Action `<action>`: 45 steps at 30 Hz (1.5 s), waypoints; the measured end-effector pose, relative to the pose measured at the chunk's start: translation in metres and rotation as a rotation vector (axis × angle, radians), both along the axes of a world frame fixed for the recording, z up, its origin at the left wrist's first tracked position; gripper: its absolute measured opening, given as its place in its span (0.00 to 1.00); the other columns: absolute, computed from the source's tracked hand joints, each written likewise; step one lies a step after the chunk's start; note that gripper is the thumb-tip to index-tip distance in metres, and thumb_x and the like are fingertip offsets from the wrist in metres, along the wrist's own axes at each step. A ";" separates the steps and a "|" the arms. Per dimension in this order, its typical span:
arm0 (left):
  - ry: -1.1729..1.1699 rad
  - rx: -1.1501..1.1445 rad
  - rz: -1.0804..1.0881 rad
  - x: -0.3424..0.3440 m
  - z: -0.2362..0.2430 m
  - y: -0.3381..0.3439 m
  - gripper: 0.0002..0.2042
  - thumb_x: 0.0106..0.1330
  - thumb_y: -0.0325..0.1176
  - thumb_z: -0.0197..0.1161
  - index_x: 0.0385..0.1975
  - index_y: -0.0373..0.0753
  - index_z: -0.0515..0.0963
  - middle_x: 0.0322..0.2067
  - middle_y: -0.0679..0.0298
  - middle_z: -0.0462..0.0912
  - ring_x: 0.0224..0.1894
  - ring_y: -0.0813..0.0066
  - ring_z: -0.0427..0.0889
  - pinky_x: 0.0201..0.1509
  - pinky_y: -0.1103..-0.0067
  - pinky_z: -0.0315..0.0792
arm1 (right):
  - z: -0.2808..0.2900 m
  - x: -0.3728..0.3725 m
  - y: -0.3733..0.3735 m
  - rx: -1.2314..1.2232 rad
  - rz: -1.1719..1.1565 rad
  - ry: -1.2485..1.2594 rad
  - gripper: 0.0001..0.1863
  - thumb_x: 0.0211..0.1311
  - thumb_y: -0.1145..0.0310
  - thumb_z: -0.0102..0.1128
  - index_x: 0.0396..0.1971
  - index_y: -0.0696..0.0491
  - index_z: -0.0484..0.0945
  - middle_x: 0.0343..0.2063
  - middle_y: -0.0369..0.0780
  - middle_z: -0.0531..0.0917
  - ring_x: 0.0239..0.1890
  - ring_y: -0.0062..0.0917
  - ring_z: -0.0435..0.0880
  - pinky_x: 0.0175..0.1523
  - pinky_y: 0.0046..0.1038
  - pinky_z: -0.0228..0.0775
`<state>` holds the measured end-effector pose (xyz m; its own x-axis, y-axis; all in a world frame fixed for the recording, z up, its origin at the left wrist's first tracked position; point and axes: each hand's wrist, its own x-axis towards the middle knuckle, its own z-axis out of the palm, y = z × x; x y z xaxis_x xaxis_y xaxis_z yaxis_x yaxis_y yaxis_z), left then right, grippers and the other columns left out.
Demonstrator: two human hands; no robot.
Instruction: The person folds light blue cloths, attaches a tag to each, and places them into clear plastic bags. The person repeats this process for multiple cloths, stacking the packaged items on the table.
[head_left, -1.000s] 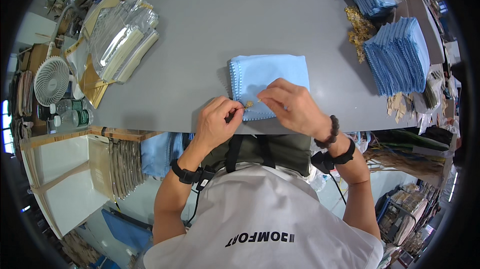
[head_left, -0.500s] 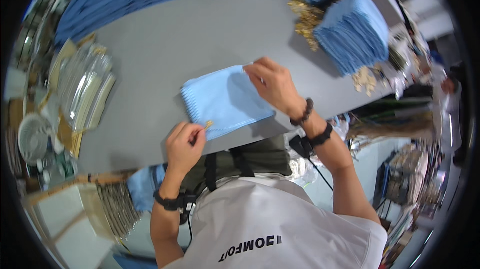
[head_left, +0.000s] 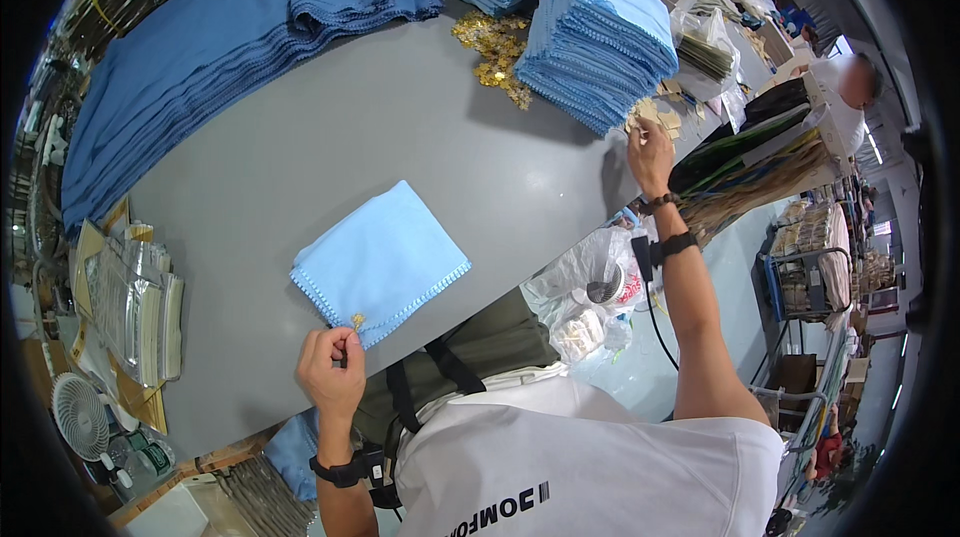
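A folded light blue cloth [head_left: 385, 252] with a scalloped edge lies on the grey table in front of me. My left hand [head_left: 333, 365] pinches its near corner, thumb against the forefinger. Beside those fingertips a small gold tag [head_left: 357, 321] rests on the cloth. Far to the right, my right hand [head_left: 650, 155] reaches to a small heap of beige tags [head_left: 662, 117] at the table's edge. Its fingers are drawn together at the heap; whatever they grip is too small to make out.
Stacks of light blue cloths [head_left: 600, 47] stand at the back right, beside a pile of gold tags [head_left: 495, 52]. Dark blue fabric [head_left: 200, 77] covers the far left edge. Clear plastic packs [head_left: 130, 297] and a small fan [head_left: 80, 417] are at left. Another person [head_left: 840, 87] is at far right.
My right hand has left the cloth and gone right to the beige tags. My left hand stays at the corner. The view has turned to the right, and the cloth appears rotated.
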<state>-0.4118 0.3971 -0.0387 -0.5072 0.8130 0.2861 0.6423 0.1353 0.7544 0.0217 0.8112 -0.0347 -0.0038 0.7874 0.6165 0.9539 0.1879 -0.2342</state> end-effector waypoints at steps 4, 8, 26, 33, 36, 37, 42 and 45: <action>0.014 -0.007 -0.013 -0.001 0.001 0.001 0.03 0.63 0.22 0.70 0.33 0.37 0.83 0.26 0.64 0.78 0.25 0.72 0.76 0.29 0.76 0.70 | -0.012 0.030 0.003 -0.198 0.059 -0.123 0.14 0.71 0.60 0.61 0.45 0.53 0.87 0.35 0.50 0.89 0.37 0.49 0.89 0.46 0.45 0.80; 0.030 -0.007 -0.019 -0.001 0.000 0.000 0.03 0.65 0.21 0.69 0.33 0.36 0.83 0.27 0.64 0.79 0.25 0.76 0.75 0.31 0.78 0.70 | -0.017 0.008 -0.028 -0.188 0.239 -0.164 0.11 0.72 0.60 0.61 0.42 0.51 0.88 0.33 0.49 0.89 0.37 0.49 0.88 0.44 0.46 0.79; 0.029 0.011 -0.009 -0.001 0.003 0.002 0.03 0.63 0.22 0.71 0.32 0.38 0.83 0.26 0.64 0.78 0.25 0.71 0.76 0.30 0.76 0.72 | 0.074 -0.100 -0.050 -0.541 0.551 0.973 0.14 0.79 0.66 0.63 0.51 0.62 0.86 0.38 0.39 0.92 0.38 0.16 0.88 0.45 0.19 0.80; 0.000 0.029 0.007 -0.001 0.003 0.001 0.04 0.62 0.21 0.72 0.32 0.37 0.84 0.26 0.64 0.80 0.25 0.73 0.78 0.30 0.78 0.73 | 0.068 -0.221 -0.159 -0.935 0.933 0.648 0.18 0.77 0.66 0.66 0.59 0.61 0.84 0.43 0.40 0.93 0.45 0.19 0.90 0.51 0.24 0.81; -0.007 0.042 0.002 -0.001 0.003 0.001 0.04 0.62 0.21 0.72 0.32 0.37 0.84 0.27 0.63 0.80 0.26 0.74 0.78 0.31 0.78 0.74 | 0.075 -0.240 -0.188 -0.960 1.158 0.370 0.19 0.77 0.66 0.66 0.61 0.60 0.83 0.46 0.45 0.92 0.46 0.25 0.91 0.49 0.28 0.85; -0.001 0.043 0.007 -0.001 0.002 0.001 0.04 0.62 0.22 0.72 0.31 0.37 0.83 0.27 0.63 0.81 0.26 0.73 0.78 0.31 0.78 0.74 | 0.075 -0.244 -0.186 -0.921 1.120 0.316 0.18 0.77 0.67 0.66 0.60 0.59 0.84 0.46 0.45 0.92 0.44 0.26 0.91 0.48 0.29 0.85; 0.004 0.034 0.007 -0.001 0.002 0.000 0.04 0.62 0.23 0.72 0.32 0.38 0.84 0.27 0.64 0.81 0.27 0.70 0.80 0.32 0.76 0.77 | 0.047 -0.252 -0.153 -0.622 1.035 0.168 0.14 0.74 0.71 0.65 0.56 0.55 0.87 0.49 0.44 0.90 0.41 0.34 0.92 0.43 0.33 0.84; -0.019 0.021 -0.001 -0.002 0.004 0.000 0.04 0.62 0.23 0.72 0.32 0.39 0.84 0.28 0.65 0.81 0.29 0.69 0.82 0.33 0.75 0.78 | 0.012 -0.242 -0.134 -0.273 1.045 -0.143 0.20 0.72 0.71 0.66 0.62 0.51 0.83 0.57 0.44 0.88 0.56 0.36 0.88 0.59 0.37 0.81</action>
